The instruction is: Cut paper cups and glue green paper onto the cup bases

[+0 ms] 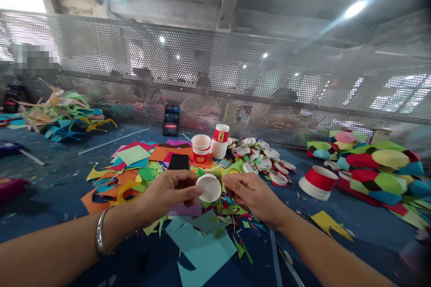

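My left hand (pixel 178 193) is closed on a white round paper-cup bottom (pixel 209 188), thumb on its face. Green paper shows along the disc's upper edge. Just right of the disc, my right hand (pixel 251 195) is closed, thumb and index finger pinched together near its rim; what they grip is too small to make out. Beneath the hands lie a light-blue paper sheet (pixel 204 242) with cut-outs and many small coloured scraps (pixel 235 215). Behind them stand red-and-white paper cups (pixel 201 148) and a taller cup stack (pixel 220 141).
More round cup bottoms with coloured paper (pixel 264 157) are heaped right of the cups. An upside-down red-and-white cup (pixel 318 182) and multicoloured paper balls (pixel 380 166) stand farther right. At left is a pile of paper offcuts (pixel 67 114). Glue sticks (pixel 275 255) lie in front. A perforated metal screen (pixel 202 63) borders the table.
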`<control>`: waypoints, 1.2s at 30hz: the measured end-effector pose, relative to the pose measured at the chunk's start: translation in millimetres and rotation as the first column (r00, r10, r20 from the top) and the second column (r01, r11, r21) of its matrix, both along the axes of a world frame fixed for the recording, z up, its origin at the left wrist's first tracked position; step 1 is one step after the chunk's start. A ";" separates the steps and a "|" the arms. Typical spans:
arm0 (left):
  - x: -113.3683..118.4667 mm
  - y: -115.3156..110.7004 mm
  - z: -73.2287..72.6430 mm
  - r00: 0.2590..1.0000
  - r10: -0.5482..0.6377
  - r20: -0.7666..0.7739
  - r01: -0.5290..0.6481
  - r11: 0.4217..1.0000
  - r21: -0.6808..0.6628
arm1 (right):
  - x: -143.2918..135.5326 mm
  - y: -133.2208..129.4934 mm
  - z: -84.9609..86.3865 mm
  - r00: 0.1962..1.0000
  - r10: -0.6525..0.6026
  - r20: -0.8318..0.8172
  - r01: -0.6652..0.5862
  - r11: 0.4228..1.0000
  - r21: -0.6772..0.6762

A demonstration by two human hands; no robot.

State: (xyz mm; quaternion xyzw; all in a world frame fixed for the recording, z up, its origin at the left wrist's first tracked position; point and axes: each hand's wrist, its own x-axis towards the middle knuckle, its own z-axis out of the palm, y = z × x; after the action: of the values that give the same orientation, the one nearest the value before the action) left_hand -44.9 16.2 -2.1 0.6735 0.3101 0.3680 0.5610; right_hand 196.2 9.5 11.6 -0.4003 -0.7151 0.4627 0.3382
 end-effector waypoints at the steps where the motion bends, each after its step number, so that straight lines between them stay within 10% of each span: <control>1: 0.1 0.2 0.0 1.000 0.000 -0.002 0.000 1.000 -0.001 | 0.2 -0.1 0.0 1.000 0.000 0.009 0.000 1.000 0.005; 36: 1.3 0.5 4.3 0.995 0.079 -0.068 -0.061 0.972 0.225 | 2.0 -1.4 -0.6 0.986 -0.036 0.164 0.022 0.996 0.089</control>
State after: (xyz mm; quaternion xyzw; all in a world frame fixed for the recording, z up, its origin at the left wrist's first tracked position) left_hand -43.5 16.7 2.2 0.7345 0.3117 0.3940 0.4562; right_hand 198.2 8.1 11.0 -0.4326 -0.7543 0.3912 0.3014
